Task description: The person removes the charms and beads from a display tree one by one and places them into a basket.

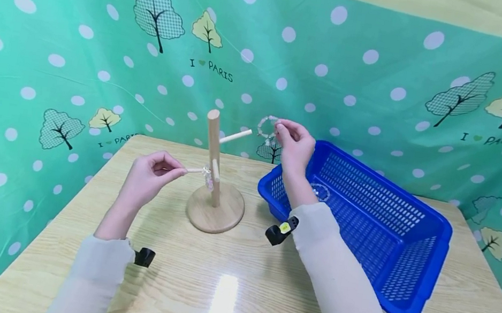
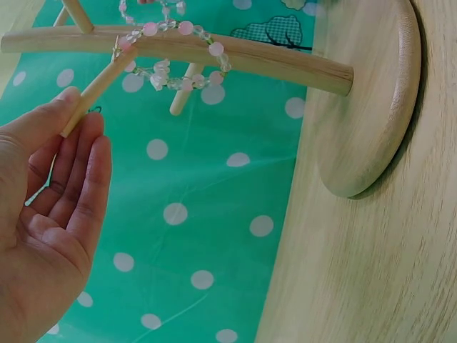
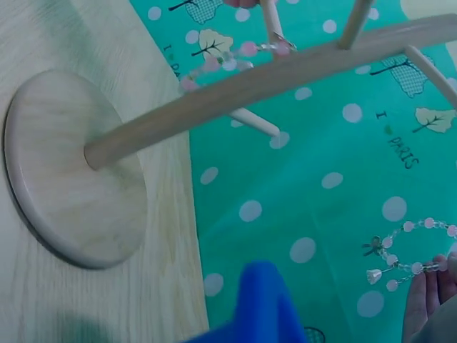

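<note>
A wooden stand (image 1: pixel 213 134) with a round base and several side pegs stands on the table. My left hand (image 1: pixel 148 176) pinches the tip of its left peg (image 2: pixel 107 84) between thumb and fingers. On that peg, close to the post, hangs a pink and clear bead bracelet (image 2: pixel 186 28). Up and to the right of the post, my right hand (image 1: pixel 299 150) holds a second bead bracelet (image 3: pixel 428 224) between thumb and fingertips. A small charm dangles from it. This bracelet is apart from the upper right peg (image 1: pixel 236 136), just beyond its tip.
A blue plastic basket (image 1: pixel 441 244) stands on the right, under my right forearm. Another clear bead bracelet (image 1: pixel 327 194) lies inside its far left part. Behind the wooden table (image 1: pixel 152 293) hangs a green dotted curtain (image 1: pixel 269 35).
</note>
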Demonstrator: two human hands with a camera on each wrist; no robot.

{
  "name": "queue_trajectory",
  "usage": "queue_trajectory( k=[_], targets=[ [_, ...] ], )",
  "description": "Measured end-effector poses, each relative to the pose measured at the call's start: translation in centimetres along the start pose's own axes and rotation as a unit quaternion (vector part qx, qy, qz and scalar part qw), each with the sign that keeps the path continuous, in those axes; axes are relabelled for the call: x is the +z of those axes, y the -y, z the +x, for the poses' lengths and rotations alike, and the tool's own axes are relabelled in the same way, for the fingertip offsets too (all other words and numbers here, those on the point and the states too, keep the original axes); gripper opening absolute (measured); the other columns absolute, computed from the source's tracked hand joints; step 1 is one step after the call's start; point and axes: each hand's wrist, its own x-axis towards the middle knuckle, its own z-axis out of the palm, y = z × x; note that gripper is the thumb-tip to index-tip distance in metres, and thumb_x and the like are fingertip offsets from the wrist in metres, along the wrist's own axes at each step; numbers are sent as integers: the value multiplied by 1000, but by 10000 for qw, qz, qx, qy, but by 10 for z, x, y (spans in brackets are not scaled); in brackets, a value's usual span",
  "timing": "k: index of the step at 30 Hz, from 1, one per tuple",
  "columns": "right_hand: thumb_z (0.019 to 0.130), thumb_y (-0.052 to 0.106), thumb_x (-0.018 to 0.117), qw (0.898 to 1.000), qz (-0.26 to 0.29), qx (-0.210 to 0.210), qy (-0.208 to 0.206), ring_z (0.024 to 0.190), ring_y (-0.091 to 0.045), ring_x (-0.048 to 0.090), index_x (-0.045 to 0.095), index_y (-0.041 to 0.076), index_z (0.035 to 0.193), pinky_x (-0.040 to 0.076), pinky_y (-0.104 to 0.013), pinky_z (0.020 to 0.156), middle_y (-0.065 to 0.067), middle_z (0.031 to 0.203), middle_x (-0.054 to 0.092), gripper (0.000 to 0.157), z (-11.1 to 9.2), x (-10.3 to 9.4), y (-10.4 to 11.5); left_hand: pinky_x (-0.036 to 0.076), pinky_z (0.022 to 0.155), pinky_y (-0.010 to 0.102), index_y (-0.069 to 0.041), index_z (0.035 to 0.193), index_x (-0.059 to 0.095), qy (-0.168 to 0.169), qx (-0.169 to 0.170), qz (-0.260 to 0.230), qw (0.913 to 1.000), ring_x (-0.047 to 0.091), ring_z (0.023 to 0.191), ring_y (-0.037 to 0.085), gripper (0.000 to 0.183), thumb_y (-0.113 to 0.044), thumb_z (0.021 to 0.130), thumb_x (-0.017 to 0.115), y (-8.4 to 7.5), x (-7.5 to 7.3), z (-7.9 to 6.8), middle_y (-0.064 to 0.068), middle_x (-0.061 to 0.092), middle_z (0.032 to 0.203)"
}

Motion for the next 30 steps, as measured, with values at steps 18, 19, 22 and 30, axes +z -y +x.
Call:
queue_trajectory(
  k=[18,19,22,30],
  targets=[
    [91,12,72,9996,77,52,-270,89,-10,71,75,5,102,60,-24,90,1,93,75,13,28,-65,13,58,74,13,6,97,67,2,-39,-39,10000,67,78,-3,23,-15,91,73,-2,0,-1,-15,69,85],
    [91,12,72,9996,86,46,-251,89,-10,71,75,5,102,59,-24,90,1,93,75,13,29,-69,14,58,73,13,6,97,67,1,-41,-41,10000,67,78,-3,23,-15,91,73,-2,0,-1,-16,68,85],
    [92,12,71,9998,66,25,-164,89,-9,71,74,4,103,59,-22,88,2,92,75,14,31,-80,14,58,73,13,6,97,67,7,-54,-37,10000,67,78,-3,23,-15,91,73,-2,0,-1,-18,68,84],
    [93,14,70,9985,-66,346,413,90,-6,71,72,3,107,59,-17,86,7,91,74,18,36,-107,12,58,73,12,6,97,68,-4,-52,-4,10000,67,77,-3,22,-15,91,73,-3,0,-2,-17,68,84]
  ],
)
